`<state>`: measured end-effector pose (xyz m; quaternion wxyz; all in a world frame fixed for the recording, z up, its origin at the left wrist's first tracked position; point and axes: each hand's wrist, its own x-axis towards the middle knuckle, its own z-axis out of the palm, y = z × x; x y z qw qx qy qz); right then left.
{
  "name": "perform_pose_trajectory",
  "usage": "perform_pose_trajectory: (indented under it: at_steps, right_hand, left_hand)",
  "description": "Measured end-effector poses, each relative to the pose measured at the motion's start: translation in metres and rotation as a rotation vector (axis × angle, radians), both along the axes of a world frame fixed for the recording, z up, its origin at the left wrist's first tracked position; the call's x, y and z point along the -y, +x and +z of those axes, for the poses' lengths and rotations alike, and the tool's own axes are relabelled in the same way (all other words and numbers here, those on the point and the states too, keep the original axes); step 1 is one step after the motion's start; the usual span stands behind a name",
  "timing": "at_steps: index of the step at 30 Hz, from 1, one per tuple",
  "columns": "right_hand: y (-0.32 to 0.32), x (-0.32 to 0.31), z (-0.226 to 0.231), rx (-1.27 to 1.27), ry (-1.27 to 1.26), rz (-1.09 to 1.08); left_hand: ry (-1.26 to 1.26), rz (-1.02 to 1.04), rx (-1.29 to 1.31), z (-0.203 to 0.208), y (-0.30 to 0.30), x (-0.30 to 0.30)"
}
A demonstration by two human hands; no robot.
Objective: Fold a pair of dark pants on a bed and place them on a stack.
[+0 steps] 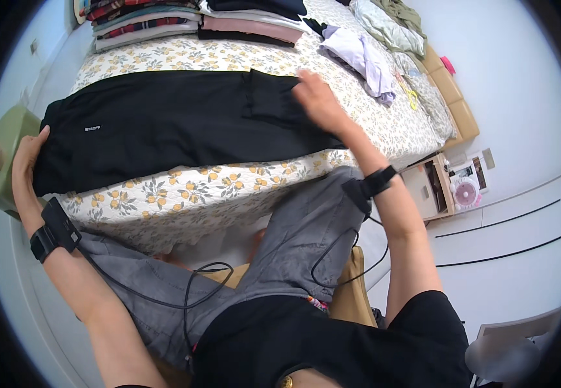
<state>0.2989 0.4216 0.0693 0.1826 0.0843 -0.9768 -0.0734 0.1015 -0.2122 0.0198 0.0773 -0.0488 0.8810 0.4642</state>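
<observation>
A long black garment (164, 116) lies spread along the near side of the bed, folded into a strip. A small white mark shows near its left end, and toward the right a narrower section is folded back over it. Whether it is trousers or a top, I cannot tell. My left hand (29, 150) grips the garment's left end, its thumb along the edge and the other fingers mostly hidden. Over the right end is my right hand (319, 102), its fingers smeared by motion.
Stacks of folded clothes (144, 22) stand at the bed's far side. Loose lavender clothing (361, 58) lies at the far right on the floral bedspread (209, 184). A green bin (5, 161) is beside my left hand. Black cables (190, 291) cross my lap from the wrist straps.
</observation>
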Motion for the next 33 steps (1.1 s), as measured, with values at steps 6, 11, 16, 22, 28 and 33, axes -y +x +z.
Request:
perform_pose_trajectory:
  at_steps: [6, 11, 16, 22, 28, 33]
  right_hand:
    - [0.018, 0.066, -0.017, 0.377, -0.25, -0.1]
    - [0.017, 0.072, -0.02, 0.202, -0.251, 0.071]
    - [0.015, 0.051, -0.018, -0.046, -0.39, 0.053]
    - [0.039, 0.078, 0.012, -0.014, -0.381, 0.149]
    - [0.043, 0.101, -0.003, 0.129, -0.3, 0.11]
    - [0.001, 0.095, -0.011, 0.089, -0.288, 0.046]
  left_hand:
    - [-0.054, -0.002, -0.1, -0.014, -0.003, 0.013]
    - [-0.127, -0.005, -0.063, 0.002, 0.008, 0.005]
    - [-0.042, 0.044, -0.122, -0.008, 0.018, -0.026]
    - [-0.149, 0.09, -0.126, 0.017, 0.029, -0.021]
    - [-0.159, 0.07, -0.128, 0.014, 0.028, -0.013]
    - [-0.172, 0.056, -0.066, 0.018, 0.028, -0.021]
